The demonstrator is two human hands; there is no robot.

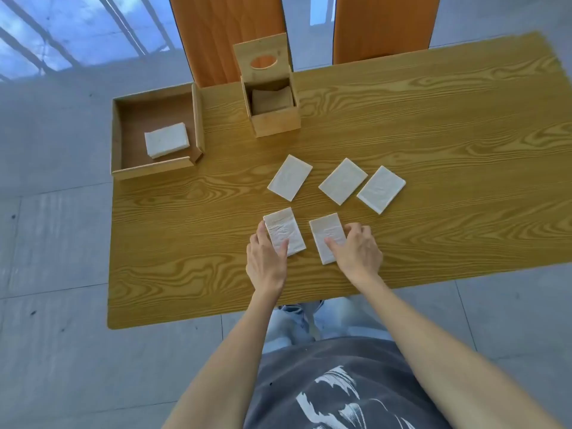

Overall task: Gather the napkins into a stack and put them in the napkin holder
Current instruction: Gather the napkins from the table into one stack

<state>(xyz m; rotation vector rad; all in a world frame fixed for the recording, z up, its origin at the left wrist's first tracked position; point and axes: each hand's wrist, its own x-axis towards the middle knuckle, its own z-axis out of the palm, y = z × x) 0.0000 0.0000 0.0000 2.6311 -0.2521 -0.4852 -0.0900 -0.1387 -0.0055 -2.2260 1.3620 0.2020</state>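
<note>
Several white folded napkins lie flat on the wooden table (433, 134). Three sit in a far row: one (290, 177), one (343, 180) and one (381, 189). Two lie nearer me. My left hand (266, 261) rests on the near left napkin (283, 229), thumb on top and fingers along its left edge. My right hand (357, 252) lies on the near right napkin (327, 235), thumb on top and fingers at its right edge. The wooden napkin holder (275, 119) stands at the far middle with its lid up.
A shallow wooden tray (148, 173) at the far left corner holds a small stack of napkins (167, 139). Two orange chair backs (229, 35) stand beyond the table's far edge. My torso is close to the near edge.
</note>
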